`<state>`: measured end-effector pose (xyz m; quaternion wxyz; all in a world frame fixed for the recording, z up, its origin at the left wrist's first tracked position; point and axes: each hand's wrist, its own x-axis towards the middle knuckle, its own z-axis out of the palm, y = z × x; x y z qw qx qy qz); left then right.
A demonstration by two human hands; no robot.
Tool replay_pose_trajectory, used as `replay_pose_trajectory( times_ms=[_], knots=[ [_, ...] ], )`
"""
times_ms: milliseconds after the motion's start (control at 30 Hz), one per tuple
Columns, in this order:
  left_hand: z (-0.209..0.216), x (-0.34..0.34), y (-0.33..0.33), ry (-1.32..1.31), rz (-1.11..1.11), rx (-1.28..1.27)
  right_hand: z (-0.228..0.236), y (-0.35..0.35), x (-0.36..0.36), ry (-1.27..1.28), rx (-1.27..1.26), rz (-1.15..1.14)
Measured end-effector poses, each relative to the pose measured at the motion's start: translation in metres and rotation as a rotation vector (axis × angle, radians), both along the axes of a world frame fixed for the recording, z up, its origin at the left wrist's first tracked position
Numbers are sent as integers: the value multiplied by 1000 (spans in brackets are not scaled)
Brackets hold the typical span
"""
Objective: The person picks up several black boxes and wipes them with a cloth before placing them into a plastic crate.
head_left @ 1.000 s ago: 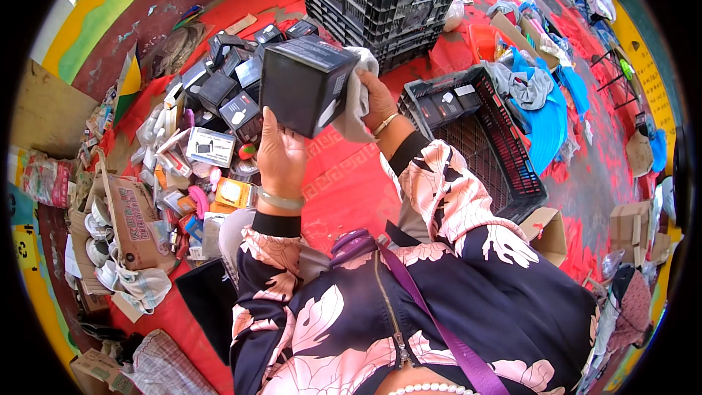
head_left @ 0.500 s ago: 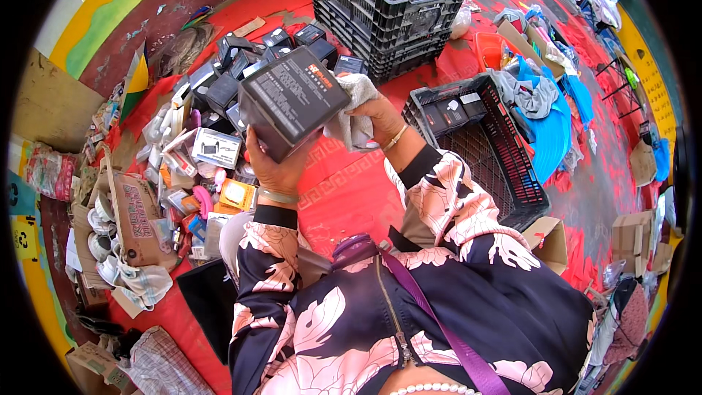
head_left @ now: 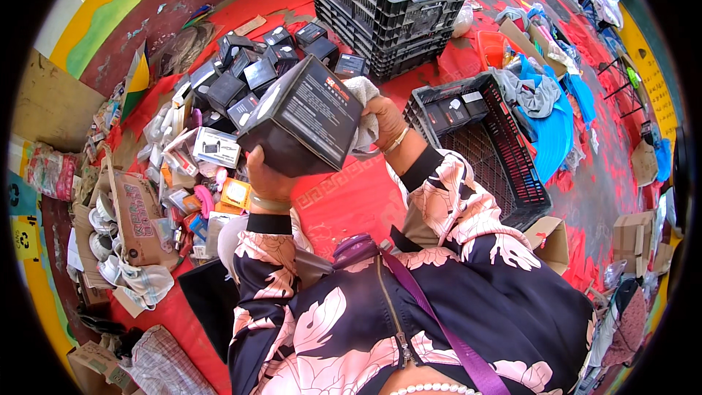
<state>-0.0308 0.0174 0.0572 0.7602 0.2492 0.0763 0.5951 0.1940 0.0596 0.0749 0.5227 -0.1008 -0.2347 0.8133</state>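
A black printed box (head_left: 311,117) is held up in front of me, tilted so that two of its sides show. My left hand (head_left: 267,179) grips it at the lower left corner, thumb against the side. In my right hand (head_left: 384,121) is a grey-white cloth (head_left: 363,102), bunched up and pressed against the box's right edge. Beyond the box lies a heap of similar black boxes (head_left: 227,91). To the right, a black plastic crate (head_left: 504,153) holds a few black boxes (head_left: 453,111) at its far end.
Stacked black crates (head_left: 387,22) stand at the back. Small packages (head_left: 216,148) are piled on the red floor covering (head_left: 344,201) at left, beside an open carton (head_left: 139,219) of white cups. Blue plastic and cloths (head_left: 548,124) lie beyond the crate.
The black box has turned and tipped, bringing another side into view. My left hand has shifted down to its lower corner, and the cloth stays at the right edge.
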Motion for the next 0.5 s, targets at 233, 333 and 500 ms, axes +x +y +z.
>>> replay_pose_trajectory(
  times_ms=[233,333,500],
  knots=[
    [-13,-24,-8,316,-2,71,-17,-1,-7,-173,-154,-173],
    [-2,-13,-11,638,122,134,-28,0,-12,-206,-300,-201],
    [34,13,-16,791,62,203,-69,18,-11,-262,-403,-294]
  ],
)
